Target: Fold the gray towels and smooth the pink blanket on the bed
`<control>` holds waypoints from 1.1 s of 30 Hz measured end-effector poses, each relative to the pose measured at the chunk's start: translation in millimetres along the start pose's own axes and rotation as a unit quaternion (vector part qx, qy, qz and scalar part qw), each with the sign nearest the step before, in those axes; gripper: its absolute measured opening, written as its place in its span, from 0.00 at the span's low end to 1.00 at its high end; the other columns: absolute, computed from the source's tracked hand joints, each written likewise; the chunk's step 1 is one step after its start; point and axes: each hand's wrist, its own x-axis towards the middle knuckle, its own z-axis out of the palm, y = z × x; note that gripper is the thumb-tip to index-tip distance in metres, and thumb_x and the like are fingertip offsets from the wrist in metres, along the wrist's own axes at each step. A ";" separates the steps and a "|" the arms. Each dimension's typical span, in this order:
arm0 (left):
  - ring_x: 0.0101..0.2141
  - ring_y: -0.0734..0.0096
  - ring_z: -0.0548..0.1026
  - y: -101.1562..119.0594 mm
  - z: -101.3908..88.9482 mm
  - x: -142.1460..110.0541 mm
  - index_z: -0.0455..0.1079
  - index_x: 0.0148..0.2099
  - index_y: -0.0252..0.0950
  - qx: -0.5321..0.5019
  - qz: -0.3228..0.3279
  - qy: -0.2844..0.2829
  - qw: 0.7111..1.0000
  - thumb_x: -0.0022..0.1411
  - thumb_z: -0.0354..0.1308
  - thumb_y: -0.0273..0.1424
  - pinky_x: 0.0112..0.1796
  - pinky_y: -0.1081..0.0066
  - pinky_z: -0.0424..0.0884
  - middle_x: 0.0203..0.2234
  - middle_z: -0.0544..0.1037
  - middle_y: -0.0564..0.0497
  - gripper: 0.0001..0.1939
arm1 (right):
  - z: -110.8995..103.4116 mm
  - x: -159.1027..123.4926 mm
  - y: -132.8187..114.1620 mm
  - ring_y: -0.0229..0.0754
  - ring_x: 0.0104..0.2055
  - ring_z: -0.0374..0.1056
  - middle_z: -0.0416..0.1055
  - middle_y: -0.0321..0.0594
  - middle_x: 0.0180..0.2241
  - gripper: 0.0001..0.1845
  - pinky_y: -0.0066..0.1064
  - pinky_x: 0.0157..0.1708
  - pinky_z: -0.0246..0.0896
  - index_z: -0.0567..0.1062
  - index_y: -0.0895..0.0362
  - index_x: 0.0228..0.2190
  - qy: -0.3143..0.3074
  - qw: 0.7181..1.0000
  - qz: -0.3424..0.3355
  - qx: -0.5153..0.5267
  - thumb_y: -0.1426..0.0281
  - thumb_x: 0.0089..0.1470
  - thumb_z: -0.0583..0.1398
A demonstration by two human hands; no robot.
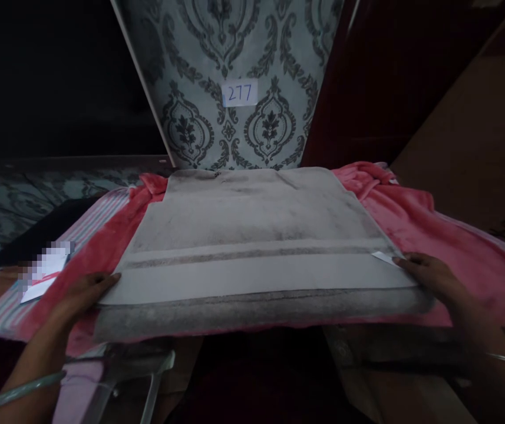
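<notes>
A grey towel (252,235) with a darker stripe lies flat on a pink fleece blanket (433,235). My left hand (82,294) rests at the towel's near left corner, fingers closed round the edge. My right hand (429,274) grips the near right corner, beside a small white tag (385,257). Both wrists wear bangles.
A patterned blue-grey wall panel (234,59) with a paper label "277" (240,93) stands behind. A striped cloth (97,218) and a white card (40,277) lie at the left. A dark object (40,232) lies further left. Brown furniture (477,129) stands at right.
</notes>
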 end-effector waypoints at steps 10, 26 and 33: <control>0.50 0.55 0.72 119.9 75.5 -56.5 0.72 0.48 0.38 0.022 0.498 0.059 0.865 0.63 0.52 0.41 0.53 0.56 0.68 0.47 0.76 0.42 0.17 | 50.1 -101.1 -103.4 0.51 0.51 0.67 0.71 0.46 0.48 0.10 0.48 0.52 0.64 0.74 0.51 0.40 0.006 0.863 -0.496 0.092 0.61 0.59 0.56; 0.36 0.63 0.69 170.7 140.3 -117.8 0.68 0.35 0.36 0.093 0.657 0.104 0.740 0.67 0.49 0.22 0.37 0.63 0.69 0.32 0.72 0.48 0.09 | 115.5 -147.6 -128.3 0.45 0.39 0.65 0.72 0.44 0.36 0.10 0.38 0.40 0.62 0.75 0.56 0.37 0.061 0.784 -0.618 0.013 0.75 0.65 0.53; 0.37 0.64 0.70 170.4 125.0 -116.5 0.68 0.32 0.36 0.037 0.627 -0.005 0.778 0.68 0.51 0.27 0.39 0.65 0.69 0.32 0.73 0.48 0.10 | 104.9 -148.8 -124.9 0.45 0.38 0.64 0.71 0.44 0.33 0.13 0.36 0.39 0.61 0.73 0.56 0.32 -0.012 0.797 -0.604 0.026 0.70 0.66 0.52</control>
